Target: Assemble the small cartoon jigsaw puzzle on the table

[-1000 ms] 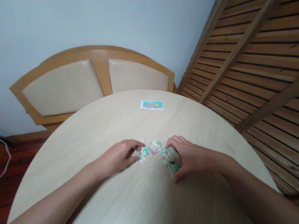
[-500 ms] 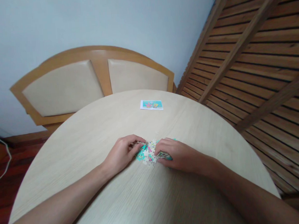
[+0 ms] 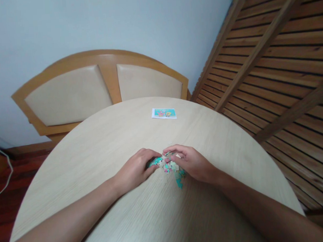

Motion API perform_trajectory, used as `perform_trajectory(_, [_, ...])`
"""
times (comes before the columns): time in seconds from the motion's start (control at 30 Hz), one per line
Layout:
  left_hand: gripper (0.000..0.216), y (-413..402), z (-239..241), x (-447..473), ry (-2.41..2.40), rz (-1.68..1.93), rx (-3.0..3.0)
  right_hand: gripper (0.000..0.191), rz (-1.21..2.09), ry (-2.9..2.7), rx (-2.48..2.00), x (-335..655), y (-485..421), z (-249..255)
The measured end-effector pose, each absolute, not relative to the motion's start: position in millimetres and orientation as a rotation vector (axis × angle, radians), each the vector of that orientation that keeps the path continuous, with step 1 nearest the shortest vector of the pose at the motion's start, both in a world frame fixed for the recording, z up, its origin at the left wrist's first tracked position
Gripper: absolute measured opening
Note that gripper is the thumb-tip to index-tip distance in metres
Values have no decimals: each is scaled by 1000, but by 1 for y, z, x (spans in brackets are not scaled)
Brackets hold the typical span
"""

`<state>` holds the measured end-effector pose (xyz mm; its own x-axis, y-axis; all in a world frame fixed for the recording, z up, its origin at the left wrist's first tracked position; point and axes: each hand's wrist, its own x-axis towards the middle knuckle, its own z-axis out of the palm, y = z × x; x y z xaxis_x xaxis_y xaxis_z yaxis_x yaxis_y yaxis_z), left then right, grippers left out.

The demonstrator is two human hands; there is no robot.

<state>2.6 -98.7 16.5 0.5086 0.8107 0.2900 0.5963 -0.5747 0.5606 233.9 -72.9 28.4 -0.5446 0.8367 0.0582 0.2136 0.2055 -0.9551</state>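
Observation:
A loose heap of small jigsaw puzzle pieces (image 3: pixel 167 167), teal, white and pink, lies between my two hands on the round table (image 3: pixel 115 226). My left hand (image 3: pixel 138 167) curls around the left side of the heap, with teal pieces between its thumb and fingers. On the right, my right hand (image 3: pixel 191 162) is cupped, thumb and fingers bent around some pieces. Below its palm more teal pieces lie at the near side of the heap, slightly blurred. What sits deep inside either palm is hidden.
Farther back on the table is a small picture card (image 3: pixel 164 113) with colourful cartoon figures on teal. Beyond the table edge stands a padded wooden headboard (image 3: pixel 114 80). Wooden slats (image 3: pixel 270 67) rise at the right, and a white cable (image 3: pixel 9 170) hangs at the left.
My right hand has lifted and turned, its fingers moving up over the heap. My left hand has closed in on the left side. The heap has become more compact, with teal pieces now showing nearer me.

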Motion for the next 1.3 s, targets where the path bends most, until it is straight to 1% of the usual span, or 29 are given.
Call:
perform_trajectory(0.07, [19,-97,17,6,1179,764,2350,25,1373,-1854,-1021,233,-73,30])
perform_trajectory(0.17, [16,-97,17,9,1219,851,2229,24,1356,-1821,-1096,232,-72,29])
perform_trajectory(0.37, [23,-95,18,8,1304,1066,1900,20,1300,-1826,-1125,234,-70,27])
perform_trajectory(0.5, [26,-96,20,2,1269,1000,1992,24,1171,-2014,-1090,242,-70,35])
perform_trajectory(0.53, [31,-97,20,1,1251,965,2067,26,1104,-2095,-1064,244,-70,38])
perform_trajectory(0.67, [69,-102,16,3,1118,811,2360,32,855,-2365,-930,252,-68,43])
perform_trajectory(0.7, [72,-103,15,5,1094,780,2392,34,805,-2408,-909,254,-68,43])
perform_trajectory(0.73, [71,-104,14,7,1088,755,2405,41,760,-2446,-903,255,-68,42])
perform_trajectory(0.83, [50,-103,10,12,1131,754,2372,80,688,-2572,-899,256,-69,37])
perform_trajectory(0.87, [43,-102,10,13,1150,766,2351,87,691,-2613,-891,255,-69,35])
perform_trajectory(0.9, [37,-101,10,14,1164,777,2331,87,694,-2640,-882,254,-69,34])
perform_trajectory(0.93, [33,-101,10,14,1176,785,2312,79,690,-2654,-868,252,-69,32])
perform_trajectory(1.03, [25,-99,13,14,1215,833,2245,44,635,-2612,-830,243,-67,25])
perform_trajectory(1.1, [20,-99,14,14,1225,885,2197,27,584,-2553,-814,237,-64,20])
perform_trajectory(1.2, [19,-98,15,13,1199,998,2122,19,588,-2448,-823,233,-58,15])
perform_trajectory(1.3, [20,-97,15,8,1170,1094,2054,17,717,-2270,-909,235,-53,12])
